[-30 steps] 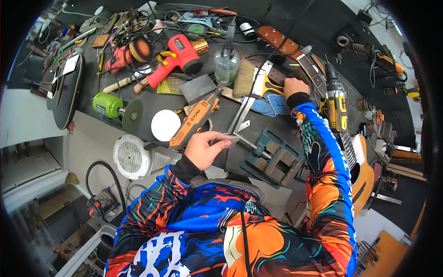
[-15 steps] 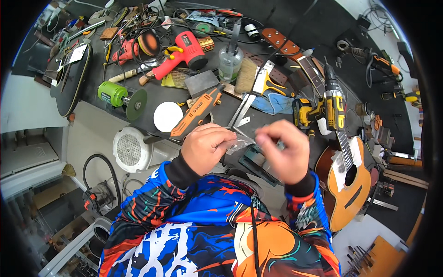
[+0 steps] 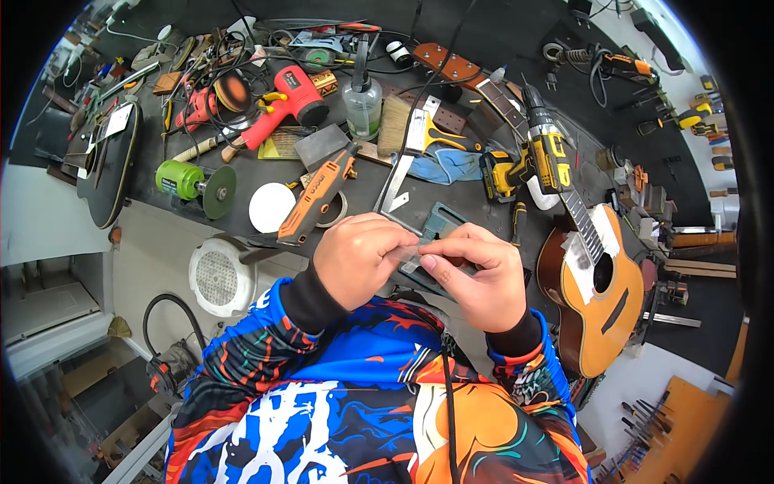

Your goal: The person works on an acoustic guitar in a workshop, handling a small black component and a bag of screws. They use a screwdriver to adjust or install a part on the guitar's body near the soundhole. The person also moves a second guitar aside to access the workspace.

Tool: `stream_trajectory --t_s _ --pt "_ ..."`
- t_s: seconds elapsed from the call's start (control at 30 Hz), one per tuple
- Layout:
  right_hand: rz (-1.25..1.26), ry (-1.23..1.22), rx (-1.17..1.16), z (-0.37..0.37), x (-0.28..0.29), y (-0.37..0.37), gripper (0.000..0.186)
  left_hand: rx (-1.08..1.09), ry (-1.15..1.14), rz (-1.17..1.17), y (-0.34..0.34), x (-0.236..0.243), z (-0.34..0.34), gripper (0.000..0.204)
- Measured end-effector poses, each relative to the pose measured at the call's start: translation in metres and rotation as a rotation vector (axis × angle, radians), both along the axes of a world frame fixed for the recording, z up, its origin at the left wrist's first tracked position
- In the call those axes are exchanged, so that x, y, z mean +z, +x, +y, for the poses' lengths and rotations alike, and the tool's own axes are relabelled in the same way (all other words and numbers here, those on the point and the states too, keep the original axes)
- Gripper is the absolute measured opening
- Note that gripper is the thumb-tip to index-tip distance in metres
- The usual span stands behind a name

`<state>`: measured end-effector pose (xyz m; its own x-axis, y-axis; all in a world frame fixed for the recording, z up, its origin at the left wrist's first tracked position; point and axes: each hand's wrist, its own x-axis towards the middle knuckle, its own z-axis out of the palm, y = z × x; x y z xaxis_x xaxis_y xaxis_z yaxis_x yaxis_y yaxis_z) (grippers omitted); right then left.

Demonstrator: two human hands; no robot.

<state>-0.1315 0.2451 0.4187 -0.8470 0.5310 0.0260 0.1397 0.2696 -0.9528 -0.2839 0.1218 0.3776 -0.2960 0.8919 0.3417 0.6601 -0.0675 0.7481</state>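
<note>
Just over the bench's near edge, my left hand (image 3: pixel 355 260) and my right hand (image 3: pixel 481 278) meet fingertip to fingertip. Between them is a small clear plastic bag (image 3: pixel 409 258), mostly covered by my fingers. Thumb and forefinger of each hand pinch it, the left at one side and the right at the other. What the bag contains cannot be made out. Beneath and behind my right hand lies a dark green tool or case (image 3: pixel 439 222). An orange rotary tool (image 3: pixel 318 196) lies beyond my left hand, beside a roll of tape (image 3: pixel 334 211).
A white disc (image 3: pixel 272 208) and a green grinder (image 3: pixel 193 185) lie left on the bench, with a red heat gun (image 3: pixel 286 105) behind. A yellow cordless drill (image 3: pixel 548 153) stands right, near an acoustic guitar (image 3: pixel 592 298). A white stool (image 3: pixel 219 276) is below left.
My right hand has come in to the bag and now pinches it; half a second ago it was raised and blurred beside it. The view has shifted, moving the bench things leftward.
</note>
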Motion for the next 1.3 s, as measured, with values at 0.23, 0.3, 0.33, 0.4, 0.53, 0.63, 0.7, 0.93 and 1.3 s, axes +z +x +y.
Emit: stream_trajectory --t_s 0.23,0.3,0.33,0.4,0.53,0.63,0.7,0.93,1.3 --pt "-0.019 0.015 0.042 0.002 0.001 0.009 0.013 -0.032 -0.008 0.014 0.006 0.002 -0.001 0.009" --pt "-0.052 0.006 0.048 0.002 0.004 0.008 0.013 -0.031 -0.019 0.02 0.007 0.002 -0.002 0.009" --pt "-0.068 0.002 0.05 0.002 0.005 0.008 0.014 -0.03 -0.026 0.025 0.007 0.002 -0.003 0.01" --pt "-0.072 -0.013 0.048 0.0 0.003 0.007 0.014 -0.031 -0.033 0.036 0.007 0.001 -0.005 0.01" --pt "-0.095 0.023 0.064 -0.001 0.006 0.007 0.013 -0.033 -0.048 0.032 0.008 0.002 -0.008 0.01" --pt "-0.07 0.041 0.062 -0.002 0.004 0.008 0.013 -0.036 -0.067 0.022 0.009 0.001 -0.01 0.01" --pt "-0.073 0.049 0.062 -0.002 0.003 0.008 0.013 -0.037 -0.073 0.021 0.009 0.001 -0.011 0.01" --pt "-0.087 0.072 0.056 -0.002 0.007 0.01 0.012 -0.048 -0.073 0.018 0.01 0.003 -0.011 0.01" --pt "-0.213 0.073 0.11 0.008 0.018 0.006 0.013 -0.071 -0.109 0.029 0.008 0.006 -0.006 0.012"
